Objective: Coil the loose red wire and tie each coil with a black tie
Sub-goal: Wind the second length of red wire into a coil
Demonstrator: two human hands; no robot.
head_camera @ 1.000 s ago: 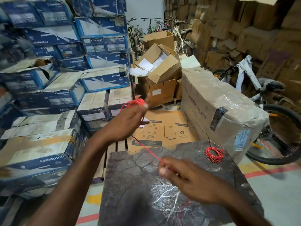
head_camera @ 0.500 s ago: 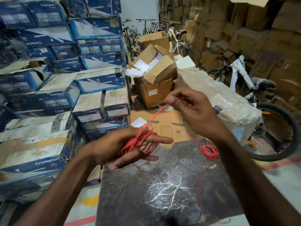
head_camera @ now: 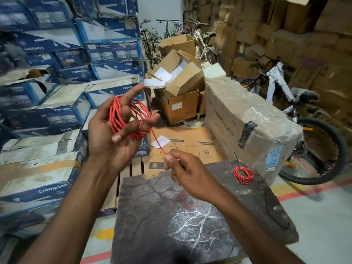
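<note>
Head view: left hand (head_camera: 114, 138) holds the red coil (head_camera: 129, 117) wrapped around its spread fingers, free strand slanting down to the right hand (head_camera: 182, 168), pinched below.

A dark, cracked, mottled slab (head_camera: 148, 221) with white vein-like marks serves as the work surface. At its two o'clock corner lies a finished red wire coil (head_camera: 243, 175), a black tie (head_camera: 236, 158) sticking up from it. Near centre, a thin loose red wire loop (head_camera: 187, 203) rests on it.
</note>
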